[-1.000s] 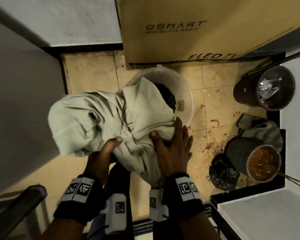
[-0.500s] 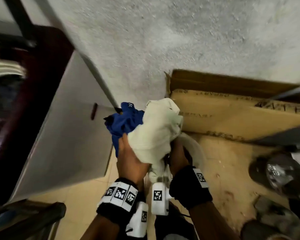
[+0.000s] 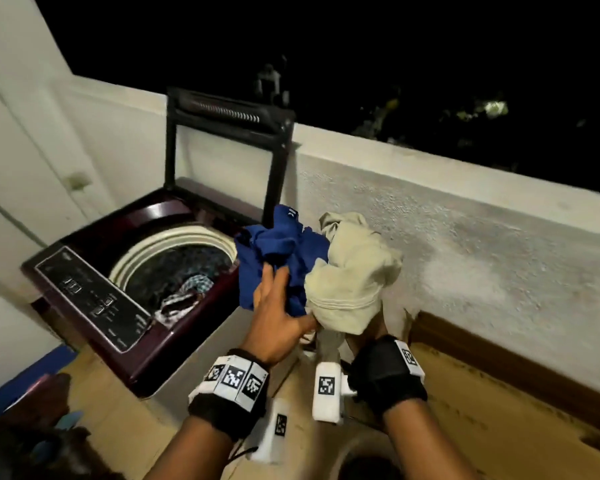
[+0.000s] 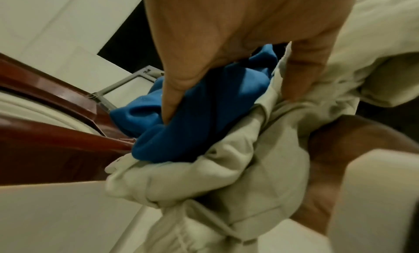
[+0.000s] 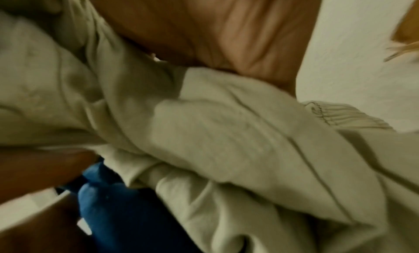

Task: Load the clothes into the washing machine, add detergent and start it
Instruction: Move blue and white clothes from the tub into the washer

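I hold the bundle, blue cloth and beige cloth, between both hands, just right of the washer and above its right edge. My left hand has its fingers curled into the blue cloth; my right hand is mostly hidden under the beige cloth, apparently cupping it. The open drum, already holding clothes, lies down and left of the bundle, nearer my left hand. The raised lid bounds the far side; the control panel bounds the near side.
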A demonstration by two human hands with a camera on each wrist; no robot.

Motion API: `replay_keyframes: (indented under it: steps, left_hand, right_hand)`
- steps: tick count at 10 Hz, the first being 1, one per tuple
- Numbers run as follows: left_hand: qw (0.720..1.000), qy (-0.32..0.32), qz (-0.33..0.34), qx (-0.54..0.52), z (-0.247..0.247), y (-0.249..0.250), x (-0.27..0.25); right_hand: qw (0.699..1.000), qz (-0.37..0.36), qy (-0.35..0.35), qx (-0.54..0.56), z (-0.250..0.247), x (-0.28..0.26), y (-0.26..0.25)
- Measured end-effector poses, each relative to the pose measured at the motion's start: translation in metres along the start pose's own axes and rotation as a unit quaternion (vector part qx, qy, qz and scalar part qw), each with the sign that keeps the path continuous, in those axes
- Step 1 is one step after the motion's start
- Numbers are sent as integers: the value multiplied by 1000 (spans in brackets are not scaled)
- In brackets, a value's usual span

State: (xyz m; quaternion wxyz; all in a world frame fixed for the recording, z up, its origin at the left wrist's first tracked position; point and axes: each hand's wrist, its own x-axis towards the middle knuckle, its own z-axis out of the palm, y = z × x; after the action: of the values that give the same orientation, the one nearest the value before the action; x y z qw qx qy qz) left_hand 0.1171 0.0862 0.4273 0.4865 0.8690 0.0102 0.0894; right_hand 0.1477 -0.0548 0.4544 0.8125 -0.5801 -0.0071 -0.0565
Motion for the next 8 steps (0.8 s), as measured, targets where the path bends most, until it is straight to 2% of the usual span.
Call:
replay_keyframes:
  steps: [1,2,3,4,5,6,7,8]
  left_hand:
    - [979,52,-5,-196,-30,-1,18]
    - [922,150,-64,-352,-64,-2,34]
    - [868,267,-107,-405,-106,-7,55]
    - [863,293,-99,-400,-147,-19,68]
    - [896,260,-67,-355,-185,-51,77]
    - [908,281,-81,-301,-220,-79,89]
    - [901,306,-108,-288,-251,-101,102]
    - [905,268,-87,-320,-278,-117,112]
  right_hand:
    - [883,41,-271,380,13,26,12]
    - [921,19,-257,293,46,36,14]
    - [915,206,-269,218,88,49,21]
    - [945,273,-137,119,125,70,32]
    - [958,243,-117,94,182,61,20]
    - [963,218,-119,101,237,41,3]
    - [955,253,-108,108,270,48,15]
    - [931,333,-122,85,307,62,28]
